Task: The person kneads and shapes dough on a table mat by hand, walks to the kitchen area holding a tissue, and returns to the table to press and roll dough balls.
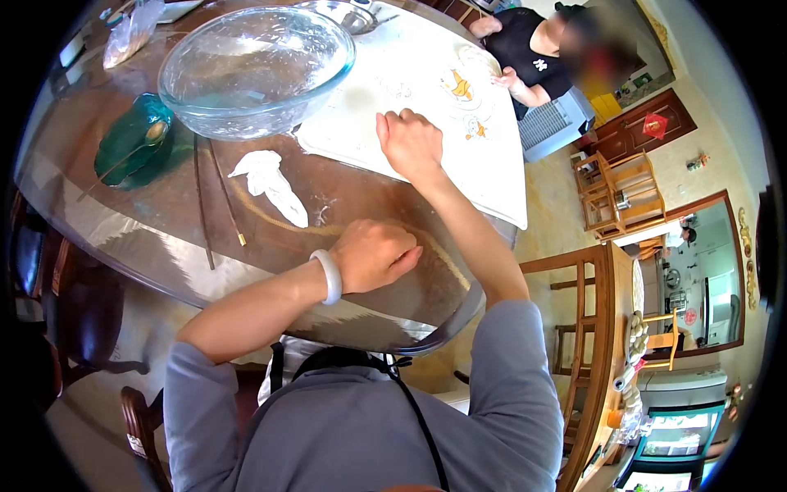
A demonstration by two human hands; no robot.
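Brown table (156,217); white mat (369,111), duck-printed, upon it; clear bowl (254,78), white-smeared, beside mat. Right hand (411,145), over mat, and left hand (375,256), over table: fingers curled, grips cannot be told. Crumpled white cloth (275,189), near left hand.

palms of left hand (373,254) and right hand (412,143) hidden, person's head (597,45) blurred, metal bowl (354,16) cut off, bag (134,34) contents unclear
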